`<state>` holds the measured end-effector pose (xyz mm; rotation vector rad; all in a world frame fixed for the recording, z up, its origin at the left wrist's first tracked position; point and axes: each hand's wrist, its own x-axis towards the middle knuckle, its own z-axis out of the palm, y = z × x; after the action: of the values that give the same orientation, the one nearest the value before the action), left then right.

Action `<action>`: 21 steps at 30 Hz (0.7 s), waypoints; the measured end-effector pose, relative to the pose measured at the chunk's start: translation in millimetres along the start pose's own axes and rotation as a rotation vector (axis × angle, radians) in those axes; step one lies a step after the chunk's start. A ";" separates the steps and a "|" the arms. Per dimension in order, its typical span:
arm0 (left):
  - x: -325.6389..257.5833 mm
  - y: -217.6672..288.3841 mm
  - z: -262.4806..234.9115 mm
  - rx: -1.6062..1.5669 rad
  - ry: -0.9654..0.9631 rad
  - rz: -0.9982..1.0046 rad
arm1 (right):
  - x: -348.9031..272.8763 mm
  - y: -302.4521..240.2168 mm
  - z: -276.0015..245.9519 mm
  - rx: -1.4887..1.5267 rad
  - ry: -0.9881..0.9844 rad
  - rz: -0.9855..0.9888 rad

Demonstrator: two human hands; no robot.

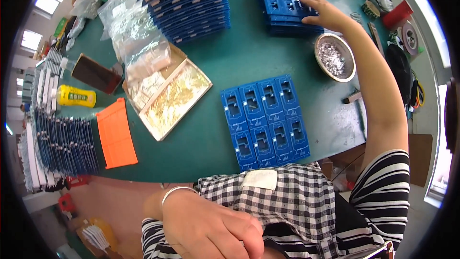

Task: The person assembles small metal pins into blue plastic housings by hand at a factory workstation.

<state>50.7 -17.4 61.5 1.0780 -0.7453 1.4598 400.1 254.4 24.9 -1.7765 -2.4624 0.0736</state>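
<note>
The green table (239,62) spreads ahead of both hands, and the stack of blue trays (287,7) lies at its far side, its long axis running left to right under the right hand (326,14). That hand, fingers spread flat, touches the top tray, while the left hand (211,228) rests loosely curled and empty against the checked apron (292,196), well apart from the stack. A metal bowl (335,57) sits just beside the right wrist.

A factory assembly bench: green worktable (239,62) crowded with stacked blue trays (191,0) and a parts bowl (335,57)
</note>
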 end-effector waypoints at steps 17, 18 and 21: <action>13.7 96.7 -171.9 2.066 -0.253 -1.464 | -172.6 -186.4 -5.8 0.383 0.058 -0.300; 13.1 89.5 -173.2 2.056 -0.263 -1.457 | -181.3 -188.6 -4.3 0.377 0.060 -0.288; 6.2 77.9 -177.7 2.045 -0.507 -1.389 | -198.3 -195.9 -1.3 0.407 0.115 -0.162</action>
<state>-63.0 130.6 8.2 2.5482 1.5384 0.1575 277.3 4.3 34.7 -1.3713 -2.2945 0.4141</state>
